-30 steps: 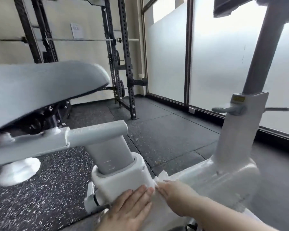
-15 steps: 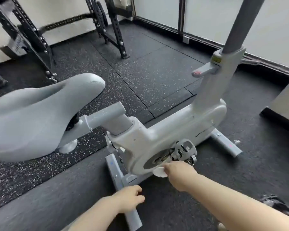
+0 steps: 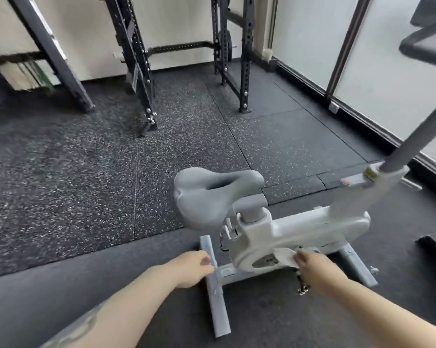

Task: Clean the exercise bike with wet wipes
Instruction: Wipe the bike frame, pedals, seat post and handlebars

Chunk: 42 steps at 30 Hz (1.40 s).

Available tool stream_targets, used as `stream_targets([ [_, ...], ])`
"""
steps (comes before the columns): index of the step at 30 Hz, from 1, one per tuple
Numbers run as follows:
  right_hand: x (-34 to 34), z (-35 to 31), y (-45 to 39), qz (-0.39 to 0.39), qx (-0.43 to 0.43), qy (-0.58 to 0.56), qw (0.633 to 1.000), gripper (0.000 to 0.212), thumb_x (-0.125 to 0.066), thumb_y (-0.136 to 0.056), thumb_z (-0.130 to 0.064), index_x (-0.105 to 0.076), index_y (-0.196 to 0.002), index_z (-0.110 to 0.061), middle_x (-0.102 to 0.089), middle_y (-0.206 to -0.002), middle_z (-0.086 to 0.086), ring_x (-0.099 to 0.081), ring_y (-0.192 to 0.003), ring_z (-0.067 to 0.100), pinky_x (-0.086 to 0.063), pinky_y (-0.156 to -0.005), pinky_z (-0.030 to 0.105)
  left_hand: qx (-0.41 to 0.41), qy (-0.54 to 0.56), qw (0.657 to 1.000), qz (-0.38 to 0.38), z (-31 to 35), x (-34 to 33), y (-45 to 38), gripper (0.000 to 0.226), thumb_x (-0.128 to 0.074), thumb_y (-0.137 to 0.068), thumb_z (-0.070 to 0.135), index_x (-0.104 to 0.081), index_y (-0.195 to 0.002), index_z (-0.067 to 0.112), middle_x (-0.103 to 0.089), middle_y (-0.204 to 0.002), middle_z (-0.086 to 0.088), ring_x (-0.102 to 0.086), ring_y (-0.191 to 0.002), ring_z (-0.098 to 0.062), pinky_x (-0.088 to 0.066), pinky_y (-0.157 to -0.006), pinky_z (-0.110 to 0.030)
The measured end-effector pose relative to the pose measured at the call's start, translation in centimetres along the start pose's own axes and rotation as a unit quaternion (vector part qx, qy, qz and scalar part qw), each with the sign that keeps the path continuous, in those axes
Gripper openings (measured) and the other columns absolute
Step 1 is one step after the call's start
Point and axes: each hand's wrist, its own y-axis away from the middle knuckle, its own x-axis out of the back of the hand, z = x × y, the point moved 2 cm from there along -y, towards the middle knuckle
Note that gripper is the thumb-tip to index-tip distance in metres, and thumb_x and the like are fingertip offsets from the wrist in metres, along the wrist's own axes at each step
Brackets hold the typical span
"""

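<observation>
Lower centre of the frame: the exercise bike (image 3: 299, 229), white body and grey saddle (image 3: 212, 194), stands on the dark rubber floor (image 3: 86, 172). The right hand (image 3: 312, 262) pinches a wet wipe (image 3: 284, 256) against the round side housing at lower right. The left hand (image 3: 194, 268), loosely curled and grasping nothing, hangs beside the rear stabiliser bar (image 3: 215, 285). Judged progress: housing in work; saddle, post and base bars apparently remain. Compared with half a second earlier, the viewpoint has risen and pulled back; the wipe stays on the same housing.
</observation>
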Motion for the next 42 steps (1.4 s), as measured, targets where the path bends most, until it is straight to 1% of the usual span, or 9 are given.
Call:
stream_targets([
  [4,0.9,-4.4,-0.2,0.127,-0.029,-0.038,0.991,0.016,-0.06,-0.09,-0.022,-0.053,-0.076,-0.024,-0.06,-0.076,0.002,-0.06,-0.067,0.026,-0.05,-0.062,0.033,-0.053,0.014,0.995,0.08,-4.2,6.2,1.5,0.034,-0.051,-0.093,0.035,-0.057,-0.125,0.026,-0.061,-0.126,0.006,-0.056,-0.112,-0.011,-0.042,-0.099,-0.026],
  [7,1.6,-7.8,-0.5,0.104,-0.111,-0.1,0.983,0.024,-0.038,-0.1,-0.025,-0.059,-0.1,-0.014,-0.065,-0.109,0.015,-0.058,-0.104,0.035,-0.037,-0.072,0.034,-0.073,-0.027,0.99,0.115,-7.4,11.2,2.0,0.032,-0.053,-0.09,0.036,-0.059,-0.12,0.027,-0.064,-0.119,0.006,-0.059,-0.107,-0.014,-0.045,-0.097,-0.031],
  [12,5.1,-13.9,-0.3,0.18,-0.158,-0.204,0.949,0.033,-0.03,-0.102,-0.027,-0.057,-0.098,-0.009,-0.062,-0.113,0.023,-0.054,-0.105,0.039,-0.036,-0.078,0.039,-0.092,-0.033,0.98,0.175,-8.6,17.7,0.4,0.033,-0.05,-0.092,0.029,-0.057,-0.124,0.024,-0.06,-0.126,0.003,-0.056,-0.112,-0.019,-0.043,-0.096,-0.031],
  [15,7.9,-17.3,0.1,0.305,-0.144,-0.215,0.916,0.035,-0.029,-0.102,-0.029,-0.057,-0.118,-0.015,-0.062,-0.121,0.013,-0.054,-0.111,0.034,-0.035,-0.078,0.037,-0.133,-0.032,0.971,0.195,-6.3,19.3,-2.3,0.039,-0.047,-0.094,0.021,-0.051,-0.132,0.022,-0.053,-0.134,-0.002,-0.051,-0.12,-0.024,-0.041,-0.098,-0.033],
  [20,3.7,-24.3,-4.3,0.267,0.003,-0.124,0.956,0.046,-0.027,-0.102,-0.029,-0.032,-0.147,-0.023,-0.023,-0.157,0.0,-0.012,-0.146,0.017,-0.015,-0.116,0.031,-0.181,-0.016,0.961,0.207,-2.9,18.8,-8.4,0.051,-0.041,-0.098,0.024,-0.033,-0.147,0.019,-0.023,-0.157,0.0,-0.022,-0.143,-0.018,-0.022,-0.116,-0.038],
  [29,0.4,-25.5,-7.9,0.227,-0.031,-0.117,0.966,0.063,0.002,-0.085,-0.059,0.012,-0.145,-0.044,0.03,-0.149,-0.018,0.032,-0.138,0.008,0.008,-0.118,0.032,-0.27,-0.127,0.949,0.101,-3.8,18.3,-16.4,0.053,-0.022,-0.102,0.044,-0.019,-0.152,0.027,-0.015,-0.159,0.004,-0.009,-0.147,-0.013,-0.012,-0.119,-0.036],
  [33,1.6,-25.7,-11.6,0.286,-0.108,-0.147,0.941,0.065,-0.016,-0.088,-0.053,-0.014,-0.15,-0.035,0.005,-0.155,-0.014,0.012,-0.146,0.009,0.003,-0.119,0.033,-0.337,-0.045,0.934,0.111,-3.4,18.4,-18.7,0.051,-0.026,-0.1,0.044,-0.044,-0.141,0.021,-0.044,-0.146,0.004,-0.034,-0.137,-0.011,-0.025,-0.114,-0.032],
  [36,0.2,-27.2,-10.0,0.368,-0.176,-0.246,0.879,0.048,-0.036,-0.094,-0.029,-0.045,-0.141,-0.025,-0.03,-0.153,-0.011,-0.011,-0.144,0.001,-0.016,-0.117,0.028,-0.386,-0.025,0.917,0.096,-3.7,18.3,-19.1,0.049,-0.028,-0.1,0.041,-0.046,-0.14,0.02,-0.043,-0.147,0.004,-0.032,-0.138,-0.011,-0.023,-0.115,-0.029],
  [42,-3.4,-32.7,-6.8,0.377,-0.229,-0.16,0.883,0.059,-0.033,-0.091,-0.019,-0.026,-0.149,-0.03,-0.017,-0.157,-0.014,-0.012,-0.146,0.01,-0.01,-0.117,0.025,-0.557,-0.149,0.815,0.063,-3.2,19.2,-19.6,0.07,-0.002,-0.09,0.046,-0.033,-0.147,0.02,-0.025,-0.156,0.004,-0.015,-0.146,-0.013,-0.012,-0.119,-0.028],
])
